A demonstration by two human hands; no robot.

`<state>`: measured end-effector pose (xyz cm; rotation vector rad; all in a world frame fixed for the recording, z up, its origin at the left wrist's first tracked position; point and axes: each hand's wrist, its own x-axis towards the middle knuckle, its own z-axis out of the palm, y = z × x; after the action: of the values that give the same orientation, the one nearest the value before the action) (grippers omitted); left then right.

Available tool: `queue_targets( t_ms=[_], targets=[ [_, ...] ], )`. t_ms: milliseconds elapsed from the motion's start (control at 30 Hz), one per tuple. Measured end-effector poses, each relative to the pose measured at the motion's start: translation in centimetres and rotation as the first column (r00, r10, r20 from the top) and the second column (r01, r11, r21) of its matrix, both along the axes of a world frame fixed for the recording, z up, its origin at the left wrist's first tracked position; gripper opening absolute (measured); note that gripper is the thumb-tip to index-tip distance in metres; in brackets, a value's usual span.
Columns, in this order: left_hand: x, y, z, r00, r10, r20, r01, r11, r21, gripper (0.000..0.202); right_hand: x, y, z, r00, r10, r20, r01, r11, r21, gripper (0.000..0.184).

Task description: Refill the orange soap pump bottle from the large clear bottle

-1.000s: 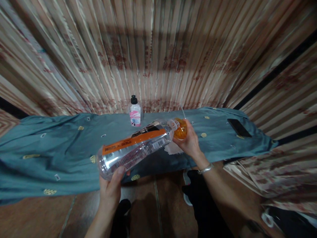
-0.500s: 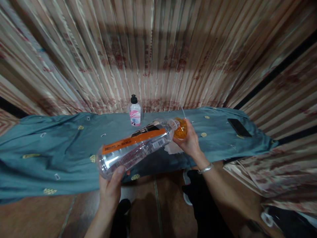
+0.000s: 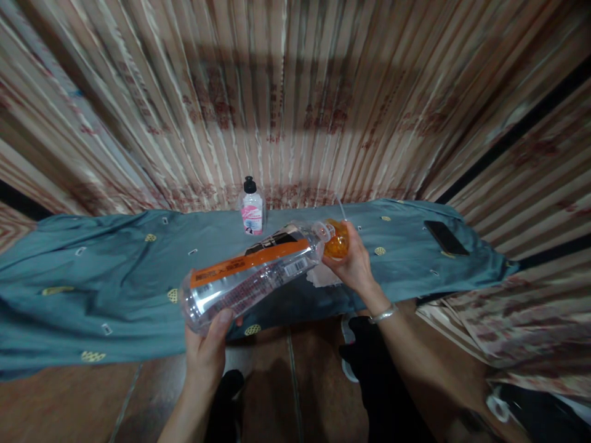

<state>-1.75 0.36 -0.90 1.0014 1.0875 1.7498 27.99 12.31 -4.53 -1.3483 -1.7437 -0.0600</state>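
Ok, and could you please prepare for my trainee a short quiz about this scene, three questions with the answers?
1. True or false: the black-capped bottle stands upright on the green cloth.
2. Choose: what does the left hand hold?
a) the black-capped bottle
b) the large clear bottle
c) the green cloth
3. Fill in the colour: the right hand holds the ____ container at the neck of the large clear bottle.

Key: 1. True. 2. b. 3. orange.
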Motion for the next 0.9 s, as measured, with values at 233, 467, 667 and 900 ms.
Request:
queue_targets(
  t_ms=[233, 467, 667, 900],
  targets=[
    [-0.10, -0.04, -0.34, 1.000, -0.011, -0.009, 0.011, 1.000, 0.025, 0.077, 0.07, 0.02, -0.08, 1.000, -0.003, -0.004, 0.003, 1.000, -0.008, 0.097],
    [-0.18, 0.14, -0.33, 1.000, -0.010, -0.012, 0.011, 1.000, 0.027, 0.079, 0.06, -0.03, 0.05, 1.000, -0.003, 0.006, 0.003, 1.000, -0.004, 0.095],
    [-0.07, 0.10, -0.21, 1.000, 0.005, 0.008, -0.005, 1.000, 0.001, 0.083, 0.03, -0.04, 0.04, 1.000, -0.001, 0.004, 0.001, 1.000, 0.009, 0.096],
    [0.01, -0.02, -0.18, 1.000, -0.004, -0.011, 0.005, 1.000, 0.029, 0.078, 0.04, -0.06, 0.16, 1.000, 0.003, 0.011, -0.003, 1.000, 0.012, 0.097]
  ],
)
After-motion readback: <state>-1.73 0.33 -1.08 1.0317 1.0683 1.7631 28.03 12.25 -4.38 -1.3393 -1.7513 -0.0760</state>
